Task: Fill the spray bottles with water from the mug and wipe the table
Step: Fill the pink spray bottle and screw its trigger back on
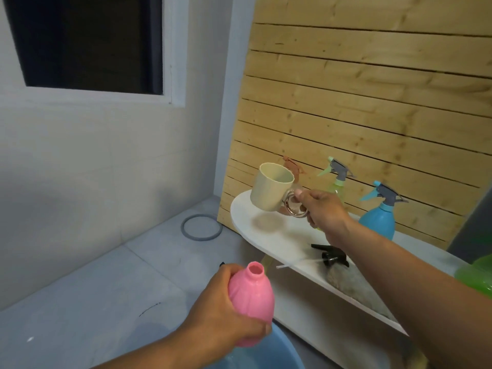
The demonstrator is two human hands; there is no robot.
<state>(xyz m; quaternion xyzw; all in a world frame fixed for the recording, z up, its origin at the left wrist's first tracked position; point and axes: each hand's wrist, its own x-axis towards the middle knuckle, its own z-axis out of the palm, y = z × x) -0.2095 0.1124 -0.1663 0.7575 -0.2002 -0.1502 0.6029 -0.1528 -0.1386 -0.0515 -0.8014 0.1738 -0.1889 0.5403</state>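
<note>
The mug [271,187] looks like matt cream plastic, but its ring handle [296,206] is shiny metal, chrome-like. The pink bottle [250,299] is smooth plastic with a soft sheen, same deal with the blue spray bottle [378,222] and the yellow-green one [336,187], which looks see-through. The black trigger head [331,255] is glossy plastic. The table [269,230] is smooth matt white, the wall panel [372,102] is bare knotty wood planks, and the grey cloth [351,286] looks fuzzy.
</note>
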